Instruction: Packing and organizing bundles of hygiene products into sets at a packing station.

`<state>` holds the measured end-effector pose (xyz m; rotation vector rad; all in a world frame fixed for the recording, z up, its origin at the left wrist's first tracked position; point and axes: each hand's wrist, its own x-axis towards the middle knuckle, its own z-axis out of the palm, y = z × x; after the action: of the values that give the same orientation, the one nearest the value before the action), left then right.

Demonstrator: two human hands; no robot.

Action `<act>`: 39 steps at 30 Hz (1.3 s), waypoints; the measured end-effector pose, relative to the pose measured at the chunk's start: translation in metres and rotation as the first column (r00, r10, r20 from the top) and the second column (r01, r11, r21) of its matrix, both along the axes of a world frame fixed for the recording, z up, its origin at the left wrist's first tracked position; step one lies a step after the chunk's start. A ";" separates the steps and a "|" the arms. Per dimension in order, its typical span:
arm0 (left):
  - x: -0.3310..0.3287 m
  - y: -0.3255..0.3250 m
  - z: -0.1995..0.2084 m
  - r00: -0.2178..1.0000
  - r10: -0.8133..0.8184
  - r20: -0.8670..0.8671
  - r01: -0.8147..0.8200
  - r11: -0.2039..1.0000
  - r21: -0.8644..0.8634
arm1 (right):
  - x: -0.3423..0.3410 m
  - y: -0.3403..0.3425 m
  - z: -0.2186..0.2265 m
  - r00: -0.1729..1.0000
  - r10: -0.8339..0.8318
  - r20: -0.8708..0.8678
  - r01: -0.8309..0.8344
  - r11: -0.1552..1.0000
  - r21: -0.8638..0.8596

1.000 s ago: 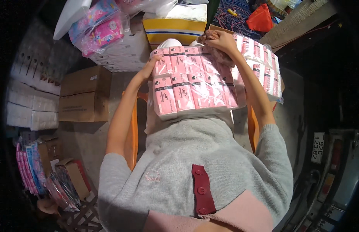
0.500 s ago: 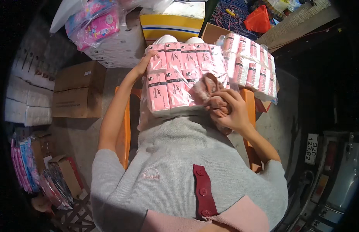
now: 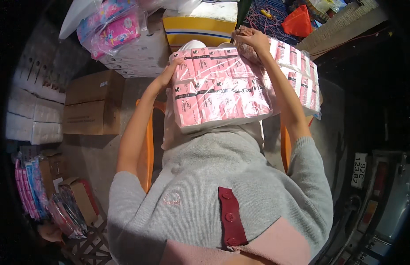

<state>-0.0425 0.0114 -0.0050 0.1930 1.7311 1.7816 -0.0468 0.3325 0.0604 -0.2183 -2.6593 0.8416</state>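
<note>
Across my lap lies a clear-wrapped bundle of pink tissue packs (image 3: 218, 92), in two rows with dark bands. My left hand (image 3: 171, 70) rests on its upper left corner, the thumb on the front and the other fingers partly hidden behind the edge. At the far right corner, my right hand (image 3: 258, 42) is closed on a crumpled brownish-pink cloth (image 3: 245, 44), which reaches down over the bundle's edge. Beside it on the right stands a second wrapped bundle of pink and white tissue packs (image 3: 300, 79), partly covered by my right forearm.
I sit in an orange chair (image 3: 149, 145). A brown carton (image 3: 92, 104) stands on the left, and a yellow and white box (image 3: 200, 28) is straight ahead. Pink plastic packages (image 3: 116, 33) lie on white stacked packs at far left. A vehicle's rear (image 3: 386, 212) is at right.
My right hand has carried the cloth from the bundle's lower right front up to its far right corner. The bundle has turned slightly; my left hand keeps its hold place.
</note>
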 end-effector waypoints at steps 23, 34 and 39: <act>-0.003 -0.008 -0.009 1.000 -0.008 0.021 0.008 1.000 -0.002 | 0.194 -0.088 0.043 0.935 0.350 -0.054 -0.340 0.930 0.143; 0.003 -0.001 0.007 1.000 0.006 -0.020 -0.006 1.000 -0.026 | -0.008 -0.070 0.008 0.997 0.068 0.027 -0.072 0.970 0.233; 0.006 -0.005 0.003 0.999 0.035 -0.032 -0.035 0.999 0.001 | 0.036 -0.085 -0.002 0.940 0.111 -0.322 0.047 0.895 0.444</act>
<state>-0.0367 0.0068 -0.0017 0.1938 1.7666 1.8138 -0.0109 0.2476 0.0588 0.0839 -2.4412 0.2232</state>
